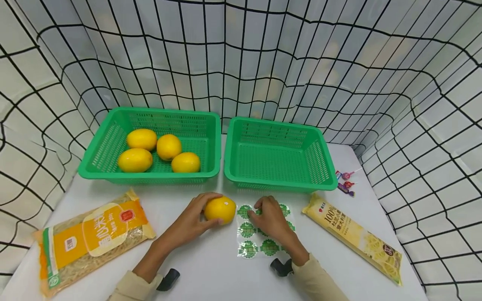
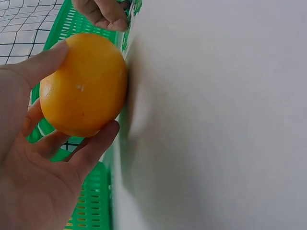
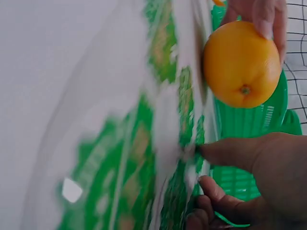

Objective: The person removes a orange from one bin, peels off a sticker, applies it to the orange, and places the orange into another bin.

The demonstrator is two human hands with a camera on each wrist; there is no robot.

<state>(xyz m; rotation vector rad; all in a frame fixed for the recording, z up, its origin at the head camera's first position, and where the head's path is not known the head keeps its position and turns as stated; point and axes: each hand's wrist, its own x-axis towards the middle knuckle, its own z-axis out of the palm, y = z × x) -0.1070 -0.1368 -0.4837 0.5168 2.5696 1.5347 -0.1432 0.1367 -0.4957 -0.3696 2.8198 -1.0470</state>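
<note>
While the left hand (image 1: pixel 190 223) grips an orange (image 1: pixel 220 209) on the white table (image 1: pixel 211 271), at six o'clock from the gap between the two green baskets, the right hand (image 1: pixel 271 217) rests on the sticker sheet (image 1: pixel 260 234) at three o'clock of the fruit, thumb and fingertips pinching at a green sticker. This looks like the labelling step. The next move seems to call for peeling one sticker cleanly and pressing it onto the steadied orange.
</note>
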